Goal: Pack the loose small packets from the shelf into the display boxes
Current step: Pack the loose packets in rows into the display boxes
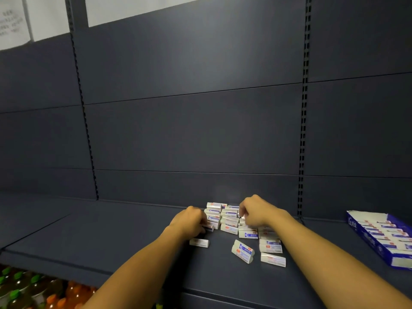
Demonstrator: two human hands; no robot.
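So: packets (225, 219) sit heaped mid-shelf (111, 237), most with long axes running left-right, a few strays nearer us. Our left hand (189, 221) curls onto the heap's left edge, pinching a packet; right hand (254, 211) is curled over the top right, grip unclear. The display box (379, 237), part filled, lies well right, so our right hand is nearer.

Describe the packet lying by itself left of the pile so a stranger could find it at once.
Start at the dark shelf and find the pile of white packets between the two hands. Just nearer than the left hand lies one white packet, flat and alone. Unlike the others, it has bare shelf all round it.
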